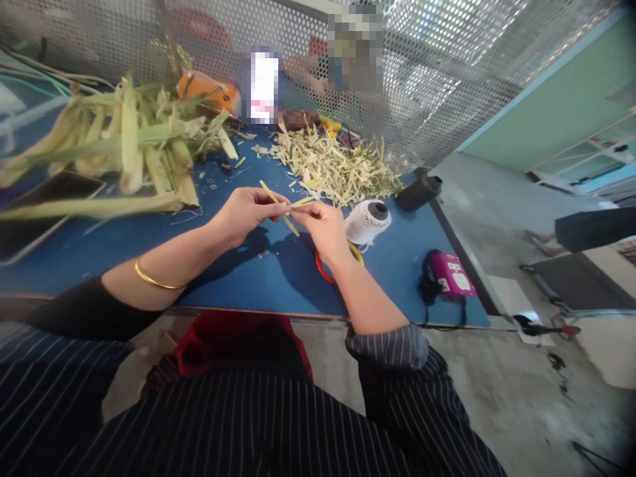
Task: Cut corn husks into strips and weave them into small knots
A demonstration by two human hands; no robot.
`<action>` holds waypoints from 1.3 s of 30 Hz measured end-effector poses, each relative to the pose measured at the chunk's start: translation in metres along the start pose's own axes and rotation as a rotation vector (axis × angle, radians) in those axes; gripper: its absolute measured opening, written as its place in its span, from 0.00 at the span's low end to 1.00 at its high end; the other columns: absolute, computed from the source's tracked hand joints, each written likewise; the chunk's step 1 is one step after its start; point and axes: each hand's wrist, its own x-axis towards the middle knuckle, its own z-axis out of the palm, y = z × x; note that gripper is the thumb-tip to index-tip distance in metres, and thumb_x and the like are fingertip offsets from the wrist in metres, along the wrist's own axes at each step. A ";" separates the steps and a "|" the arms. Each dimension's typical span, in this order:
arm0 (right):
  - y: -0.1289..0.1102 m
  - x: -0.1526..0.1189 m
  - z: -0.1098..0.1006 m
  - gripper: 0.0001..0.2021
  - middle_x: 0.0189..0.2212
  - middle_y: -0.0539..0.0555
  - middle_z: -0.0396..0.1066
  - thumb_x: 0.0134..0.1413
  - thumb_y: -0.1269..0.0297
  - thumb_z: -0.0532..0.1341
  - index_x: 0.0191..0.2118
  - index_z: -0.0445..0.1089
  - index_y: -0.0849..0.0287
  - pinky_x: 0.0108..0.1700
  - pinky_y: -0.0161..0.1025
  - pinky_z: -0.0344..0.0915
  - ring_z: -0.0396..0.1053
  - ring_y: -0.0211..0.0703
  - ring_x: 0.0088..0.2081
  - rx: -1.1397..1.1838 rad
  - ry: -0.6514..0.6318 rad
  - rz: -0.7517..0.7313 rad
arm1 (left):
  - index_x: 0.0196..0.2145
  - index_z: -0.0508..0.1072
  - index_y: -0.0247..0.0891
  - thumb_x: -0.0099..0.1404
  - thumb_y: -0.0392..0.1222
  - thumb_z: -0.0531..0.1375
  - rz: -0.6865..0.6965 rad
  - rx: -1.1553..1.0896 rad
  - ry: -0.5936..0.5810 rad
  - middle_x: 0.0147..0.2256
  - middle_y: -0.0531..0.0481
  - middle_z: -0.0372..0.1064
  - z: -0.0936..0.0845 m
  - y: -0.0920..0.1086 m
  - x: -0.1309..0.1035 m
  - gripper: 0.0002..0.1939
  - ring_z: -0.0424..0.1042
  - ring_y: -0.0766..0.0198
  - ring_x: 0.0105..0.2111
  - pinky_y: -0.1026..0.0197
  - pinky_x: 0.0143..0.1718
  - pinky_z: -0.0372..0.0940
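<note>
Between my two hands are thin yellow-green plant strips (292, 226), crossed at the fingertips. My left hand (247, 213) pinches them from the left, one strip slanting up past its fingers. From the right, my right hand (322, 224) pinches the same crossing point, its fingertips touching those of the left. Just beside the right hand stands a cone of white thread (368, 222). Partly hidden under the right wrist lies a red and yellow ring (326, 270). Behind both hands is a heap of short cut plant pieces (338, 165).
Long pale-green stalks (129, 142) are piled at the left of the blue table (238, 278). An orange packet (209, 91) and a blurred bright screen (263, 86) stand at the back. A black cone (420, 192) and a magenta box (454, 273) are at the right, near the edge.
</note>
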 end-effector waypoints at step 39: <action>-0.030 -0.074 -0.038 0.12 0.39 0.63 0.69 0.51 0.68 0.58 0.43 0.66 0.61 0.32 0.41 0.59 0.69 0.51 0.38 -1.336 -0.088 0.016 | 0.23 0.75 0.35 0.47 0.37 0.68 -0.227 -0.065 0.198 0.21 0.53 0.69 -0.009 0.002 0.011 0.06 0.63 0.72 0.18 0.64 0.20 0.55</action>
